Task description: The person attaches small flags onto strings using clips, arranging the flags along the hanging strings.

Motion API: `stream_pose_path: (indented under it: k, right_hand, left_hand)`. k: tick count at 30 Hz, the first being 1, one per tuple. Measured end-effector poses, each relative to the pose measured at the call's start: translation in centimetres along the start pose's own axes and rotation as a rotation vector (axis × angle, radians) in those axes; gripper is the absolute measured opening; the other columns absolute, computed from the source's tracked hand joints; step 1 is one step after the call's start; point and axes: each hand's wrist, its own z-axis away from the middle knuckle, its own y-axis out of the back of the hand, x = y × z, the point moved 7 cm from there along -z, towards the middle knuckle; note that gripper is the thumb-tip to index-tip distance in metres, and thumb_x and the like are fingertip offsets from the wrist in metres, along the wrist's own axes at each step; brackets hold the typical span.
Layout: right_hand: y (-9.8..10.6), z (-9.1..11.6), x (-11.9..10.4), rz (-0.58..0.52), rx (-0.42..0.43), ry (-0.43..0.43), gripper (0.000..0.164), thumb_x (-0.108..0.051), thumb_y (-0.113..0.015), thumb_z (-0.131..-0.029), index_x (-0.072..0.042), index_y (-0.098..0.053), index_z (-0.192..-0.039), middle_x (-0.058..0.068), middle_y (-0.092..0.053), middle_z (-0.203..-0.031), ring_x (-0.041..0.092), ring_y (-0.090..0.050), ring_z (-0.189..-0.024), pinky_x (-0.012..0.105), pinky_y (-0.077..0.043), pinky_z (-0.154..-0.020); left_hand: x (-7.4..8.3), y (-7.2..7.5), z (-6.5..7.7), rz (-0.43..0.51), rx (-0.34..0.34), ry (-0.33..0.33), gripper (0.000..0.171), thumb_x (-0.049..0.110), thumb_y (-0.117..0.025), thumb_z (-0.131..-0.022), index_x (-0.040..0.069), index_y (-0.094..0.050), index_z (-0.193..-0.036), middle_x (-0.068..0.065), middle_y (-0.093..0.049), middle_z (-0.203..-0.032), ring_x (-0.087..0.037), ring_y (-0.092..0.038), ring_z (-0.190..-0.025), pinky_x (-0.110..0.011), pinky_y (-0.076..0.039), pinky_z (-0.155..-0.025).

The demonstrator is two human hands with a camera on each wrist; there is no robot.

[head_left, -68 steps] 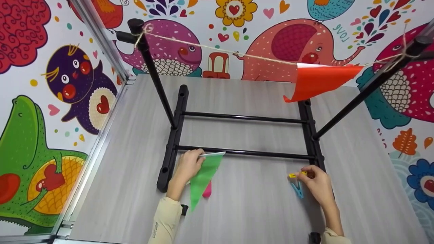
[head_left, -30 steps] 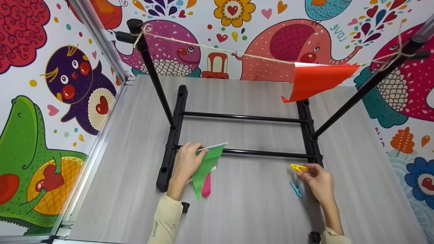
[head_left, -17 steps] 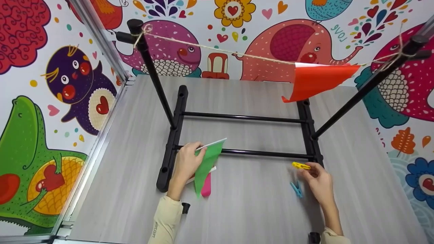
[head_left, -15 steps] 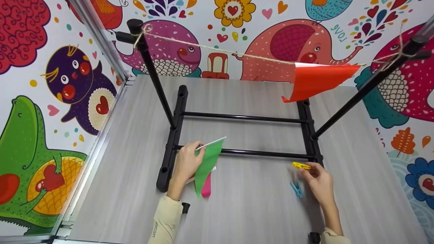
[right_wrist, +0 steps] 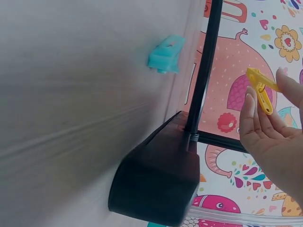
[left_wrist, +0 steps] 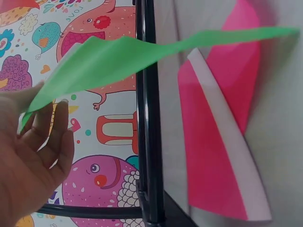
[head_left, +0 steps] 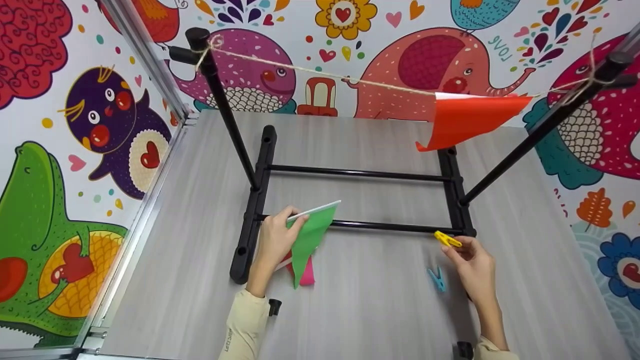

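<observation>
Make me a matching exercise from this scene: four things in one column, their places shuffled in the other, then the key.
Things
1. green pennant
2. yellow clothespin
3. blue clothespin
4. orange-red pennant

Places
A. resting on the grey surface
B. hanging on the twine
C. held by the left hand
D. held by the right hand

Right pairs: 1-C, 2-D, 3-A, 4-B
</observation>
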Motion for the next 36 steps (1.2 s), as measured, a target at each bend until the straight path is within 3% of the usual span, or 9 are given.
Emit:
stream_pose_path:
  k: [7,14,22,32,36]
  right_hand:
    - [0.0,0.0,-0.5,-0.005,0.001,0.014,0.028,0.004,-0.082,-0.085,0.007,-0.067,-0.109,0.019,-0.072,-0.094,0.002,-0.060,-0.076,0.010,-0.047,-0.066]
    - [-0.2,0.0,-0.5,-0.012,-0.006,0.023,0.028,0.005,-0.083,-0.084,0.007,-0.069,-0.108,0.018,-0.073,-0.092,0.003,-0.062,-0.076,0.010,-0.048,-0.067]
    - [-0.4,-0.1,-0.8,-0.055,-0.020,0.047,0.031,0.008,-0.083,-0.082,0.006,-0.071,-0.111,0.018,-0.073,-0.094,0.002,-0.064,-0.078,0.011,-0.050,-0.070]
    - [0.0,0.3,-3.5,-0.070,0.011,0.036,0.027,0.011,-0.078,-0.086,0.013,-0.069,-0.111,0.024,-0.071,-0.093,-0.003,-0.061,-0.077,0.007,-0.047,-0.070]
    - [0.0,0.2,-3.1,-0.045,0.017,0.027,0.025,0.006,-0.079,-0.087,0.010,-0.071,-0.110,0.021,-0.072,-0.093,-0.001,-0.063,-0.076,0.009,-0.047,-0.068]
  left_hand:
    - [0.7,0.8,-0.1,0.008,0.047,-0.011,0.006,0.006,-0.073,-0.094,0.005,-0.067,-0.092,-0.006,-0.069,-0.073,-0.015,-0.051,-0.057,-0.039,-0.047,-0.053]
    - [0.9,1.2,-0.2,0.056,0.071,-0.017,0.012,0.010,-0.078,-0.092,0.006,-0.068,-0.088,-0.002,-0.065,-0.069,-0.006,-0.039,-0.054,-0.028,-0.036,-0.051]
    - [1.8,1.5,-0.5,0.146,0.093,-0.034,0.013,0.011,-0.082,-0.090,0.005,-0.070,-0.087,-0.003,-0.070,-0.076,-0.010,-0.058,-0.065,-0.026,-0.049,-0.060]
    - [3.4,2.1,-1.1,0.203,0.138,-0.057,0.013,0.012,-0.082,-0.090,0.004,-0.072,-0.088,-0.003,-0.067,-0.072,-0.009,-0.053,-0.058,-0.024,-0.044,-0.053]
    - [3.9,2.3,-1.3,0.186,0.154,-0.059,0.011,0.010,-0.079,-0.092,0.003,-0.072,-0.089,-0.004,-0.067,-0.071,-0.009,-0.050,-0.057,-0.026,-0.042,-0.051]
